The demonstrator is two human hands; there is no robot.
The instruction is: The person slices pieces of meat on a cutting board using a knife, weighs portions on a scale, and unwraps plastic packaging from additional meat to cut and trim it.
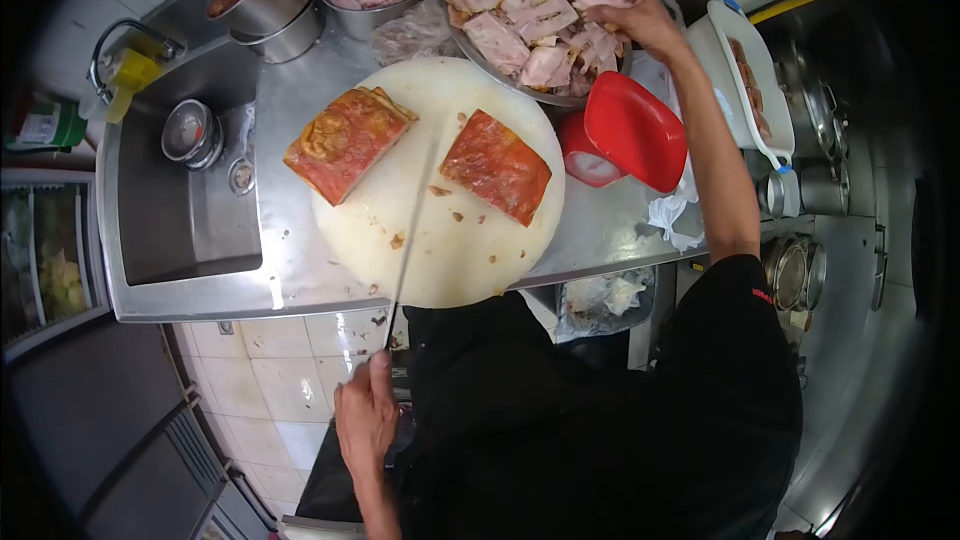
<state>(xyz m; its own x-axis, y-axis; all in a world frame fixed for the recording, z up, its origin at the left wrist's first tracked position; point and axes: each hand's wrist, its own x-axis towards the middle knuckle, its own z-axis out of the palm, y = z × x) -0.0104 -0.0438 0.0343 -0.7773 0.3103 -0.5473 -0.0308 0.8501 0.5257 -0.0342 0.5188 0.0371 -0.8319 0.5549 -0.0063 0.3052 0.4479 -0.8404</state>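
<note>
Left hand: your left hand is curled round the handle of a long knife, below the near edge of the board.
Knife: its long axis runs from your fist away from you, slanting slightly right, the blade crossing over the board between the two slabs.
Slabs: the left slab overhangs the board's edge; the right slab lies wholly on it, its long side slanting down to the right.
Right hand: your right hand is at the tray, fingertips seeming to pinch a pale slice.
Nearer hand: your right hand is nearer the right slab, which lies toward you and to its left.
Hard to make out: your grip hides most of the handle; whether the blade touches the board, you cannot tell.
</note>
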